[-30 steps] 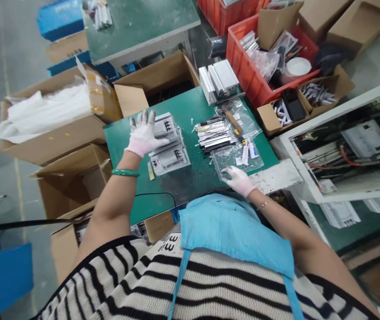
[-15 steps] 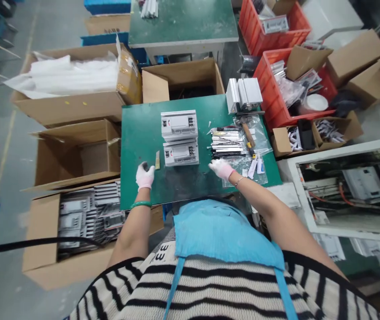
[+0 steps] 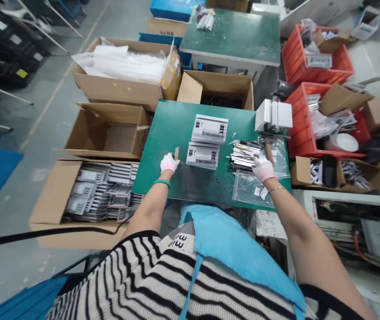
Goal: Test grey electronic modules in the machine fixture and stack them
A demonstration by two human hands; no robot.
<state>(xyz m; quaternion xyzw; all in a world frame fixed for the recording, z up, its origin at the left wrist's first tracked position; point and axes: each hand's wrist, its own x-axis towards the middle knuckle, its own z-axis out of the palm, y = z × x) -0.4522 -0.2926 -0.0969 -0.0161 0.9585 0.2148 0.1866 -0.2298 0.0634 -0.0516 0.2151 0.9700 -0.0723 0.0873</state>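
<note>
My left hand (image 3: 169, 163), in a white and pink glove, is closed at the lower end of a narrow yellowish strip (image 3: 176, 153) on the green table. My right hand (image 3: 262, 168), gloved alike, reaches with stretched fingers over the right side of a pile of thin silvery and black strips (image 3: 241, 155). Close above it lies a hammer (image 3: 269, 153) with a wooden handle; its lower end is hidden. Between my hands stand two grey-white electronic units with black terminals, a rear one (image 3: 210, 129) and a front one (image 3: 202, 155).
Silver metal housings (image 3: 273, 115) stand at the table's back right corner. A clear plastic bag (image 3: 243, 189) with white slips lies near the front edge. Cardboard boxes (image 3: 106, 129) line the left side, one full of grey parts (image 3: 86, 189). Red crates (image 3: 297, 124) stand right.
My left hand has moved right onto the yellowish strip. My right hand has gone from the near edge of the strip pile to its right side. The camera view has turned left.
</note>
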